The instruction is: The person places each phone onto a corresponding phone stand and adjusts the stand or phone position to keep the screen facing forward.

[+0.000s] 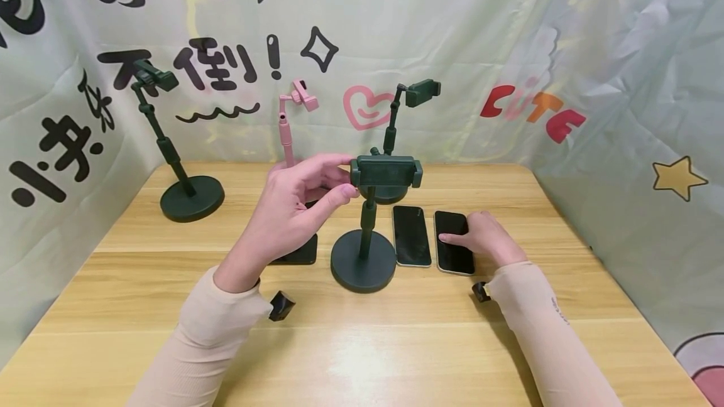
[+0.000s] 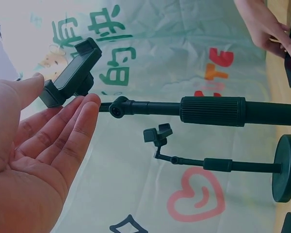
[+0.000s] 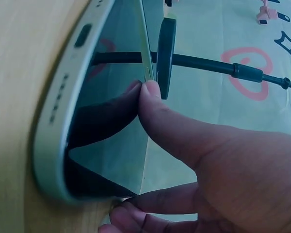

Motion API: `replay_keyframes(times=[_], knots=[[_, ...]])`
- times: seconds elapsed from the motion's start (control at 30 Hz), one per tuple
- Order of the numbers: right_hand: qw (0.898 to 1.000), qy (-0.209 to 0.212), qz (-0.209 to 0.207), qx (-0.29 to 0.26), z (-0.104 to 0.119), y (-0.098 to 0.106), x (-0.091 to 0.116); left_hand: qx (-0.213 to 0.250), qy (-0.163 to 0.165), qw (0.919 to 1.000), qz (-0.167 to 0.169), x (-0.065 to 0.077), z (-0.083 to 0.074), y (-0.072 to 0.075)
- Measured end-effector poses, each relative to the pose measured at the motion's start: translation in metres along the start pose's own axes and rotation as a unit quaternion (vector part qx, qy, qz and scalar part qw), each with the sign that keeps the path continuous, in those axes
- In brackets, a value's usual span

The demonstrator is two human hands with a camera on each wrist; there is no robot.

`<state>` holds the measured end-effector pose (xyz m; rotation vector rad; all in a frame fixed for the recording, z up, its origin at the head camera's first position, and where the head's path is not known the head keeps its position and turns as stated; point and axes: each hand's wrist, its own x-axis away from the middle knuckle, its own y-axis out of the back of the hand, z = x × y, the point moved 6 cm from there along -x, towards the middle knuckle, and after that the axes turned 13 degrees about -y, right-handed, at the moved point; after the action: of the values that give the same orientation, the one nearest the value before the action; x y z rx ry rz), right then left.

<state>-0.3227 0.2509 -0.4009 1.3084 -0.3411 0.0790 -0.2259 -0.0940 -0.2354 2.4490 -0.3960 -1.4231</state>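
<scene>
With thumb and fingertips, my left hand holds the left end of the clamp on a dark green phone stand. In the left wrist view the clamp tilts above the stand's upright pole. My right hand is at the rightmost smartphone, which lies face up on the table. Its thumb rests on the black screen, and the other fingers are at the phone's side edge. Another smartphone lies just left of it, beside the stand's round base.
Behind stands another green phone stand, with a pink one to its left, partly hidden by my left hand. A third green stand is at the far left. Below my left hand lies a black phone. Printed cloth encloses the wooden table.
</scene>
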Motion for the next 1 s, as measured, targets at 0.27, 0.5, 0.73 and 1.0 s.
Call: replay_keyframes(times=[0.27,0.5,0.73,1.0], knots=[[0.997,-0.012,0.030,-0.075,-0.007,0.002,-0.002,0.011,0.002,0.9999,-0.004,-0.003,-0.001,-0.001],[0.992,-0.028,0.061,-0.111,-0.014,0.003,-0.005,0.010,0.011,0.9999,-0.006,-0.004,-0.002,-0.002],[0.984,-0.025,0.093,-0.147,-0.017,0.003,-0.007,0.010,0.020,0.9997,-0.006,-0.005,-0.002,-0.003],[0.976,-0.019,0.116,-0.184,-0.018,0.002,-0.008,0.011,0.035,0.9993,-0.002,-0.006,0.001,-0.004]])
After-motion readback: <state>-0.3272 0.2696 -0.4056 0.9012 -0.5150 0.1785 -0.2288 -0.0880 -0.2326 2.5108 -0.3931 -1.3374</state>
